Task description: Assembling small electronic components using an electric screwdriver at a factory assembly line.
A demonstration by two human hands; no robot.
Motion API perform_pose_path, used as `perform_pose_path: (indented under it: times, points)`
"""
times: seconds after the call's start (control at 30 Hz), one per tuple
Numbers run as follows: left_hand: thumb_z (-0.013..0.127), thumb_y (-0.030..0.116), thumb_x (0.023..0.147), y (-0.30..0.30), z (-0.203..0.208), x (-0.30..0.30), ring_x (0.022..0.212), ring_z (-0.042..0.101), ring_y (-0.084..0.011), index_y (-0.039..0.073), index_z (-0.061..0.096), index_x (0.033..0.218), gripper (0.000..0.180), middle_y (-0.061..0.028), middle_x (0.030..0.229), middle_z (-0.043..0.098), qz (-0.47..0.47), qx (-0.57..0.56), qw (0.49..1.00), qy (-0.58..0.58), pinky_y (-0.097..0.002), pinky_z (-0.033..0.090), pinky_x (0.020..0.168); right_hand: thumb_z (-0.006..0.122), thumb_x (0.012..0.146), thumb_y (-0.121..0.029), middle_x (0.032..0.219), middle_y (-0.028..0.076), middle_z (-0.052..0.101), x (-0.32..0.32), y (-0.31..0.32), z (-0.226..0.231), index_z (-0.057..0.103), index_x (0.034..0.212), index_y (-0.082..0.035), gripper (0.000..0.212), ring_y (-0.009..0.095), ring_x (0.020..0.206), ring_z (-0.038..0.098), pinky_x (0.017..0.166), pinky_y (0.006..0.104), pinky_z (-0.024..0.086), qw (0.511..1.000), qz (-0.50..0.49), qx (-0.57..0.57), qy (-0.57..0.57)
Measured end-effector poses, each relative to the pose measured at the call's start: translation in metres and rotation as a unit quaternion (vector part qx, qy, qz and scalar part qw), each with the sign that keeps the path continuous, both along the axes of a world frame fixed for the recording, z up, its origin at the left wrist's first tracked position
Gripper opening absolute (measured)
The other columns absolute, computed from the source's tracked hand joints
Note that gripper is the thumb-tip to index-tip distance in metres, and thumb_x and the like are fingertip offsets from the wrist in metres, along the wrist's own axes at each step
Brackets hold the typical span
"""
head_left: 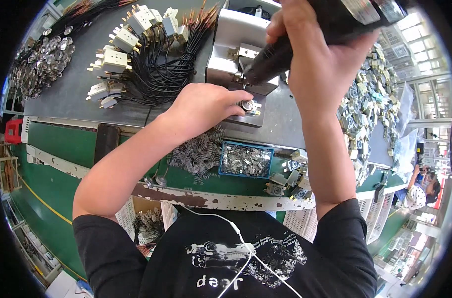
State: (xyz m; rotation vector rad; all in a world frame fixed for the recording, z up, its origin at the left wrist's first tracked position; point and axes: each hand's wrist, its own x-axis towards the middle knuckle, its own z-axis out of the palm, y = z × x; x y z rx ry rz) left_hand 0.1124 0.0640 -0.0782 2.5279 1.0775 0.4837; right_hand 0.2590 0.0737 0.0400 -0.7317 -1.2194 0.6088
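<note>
My right hand [318,64] is wrapped round a black power screwdriver [273,57]. Its narrow end slants down to the left, onto a metal fixture [243,30] where a small white part [248,51] sits. At the front of the fixture, the thumb and finger of my left hand [203,107] pinch a small round metal part [247,105], with brass-coloured pins beside it. The fingers partly hide this piece. Left of the fixture lie several white plug bodies [114,59] with black wires [161,74] bunched together.
Shiny metal discs [49,62] are heaped at the far left. Nearer me are loose springs [196,156] and a blue tray [222,166] of small metal pieces. Many plug parts [362,109] cover the right side. A dark phone-like slab [107,144] lies left; another person [419,191] is far right.
</note>
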Motion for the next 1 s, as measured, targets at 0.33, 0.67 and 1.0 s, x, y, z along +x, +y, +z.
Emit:
perform_pose_path:
  times: [0.33,0.67,1.0]
  points:
    - [0.065,0.037,0.098,0.006,0.023,0.006,0.088,0.072,-0.0326,0.023,0.064,0.130,0.035,-0.0098,0.094,0.075,-0.004,-0.057,0.994,0.094,-0.0447,0.057,0.073,0.072,0.091,0.000,0.074,0.007,0.066,0.031,-0.023,0.005,0.064,0.098,0.002,0.011,0.013,0.051,0.061,0.047,0.0259,0.048,0.994,-0.043,-0.088,-0.041]
    - [0.064,0.040,0.098,0.007,0.017,0.006,0.084,0.072,-0.0321,0.021,0.062,0.125,0.033,-0.0094,0.088,0.074,-0.012,-0.040,0.996,0.083,-0.0453,0.056,0.070,0.074,0.090,0.002,0.074,0.005,0.066,0.038,0.029,-0.045,0.067,0.095,0.003,0.009,0.011,0.055,0.062,0.050,0.0244,0.048,0.909,0.315,0.209,0.174]
    - [0.066,0.038,0.098,0.007,0.021,0.006,0.087,0.072,-0.0335,0.019,0.060,0.125,0.034,-0.0112,0.092,0.074,-0.018,-0.047,0.994,0.094,-0.0455,0.056,0.072,0.072,0.091,0.002,0.076,0.004,0.066,0.039,0.036,-0.057,0.066,0.095,0.004,0.007,0.010,0.059,0.061,0.053,0.0234,0.048,0.891,0.343,0.260,0.148]
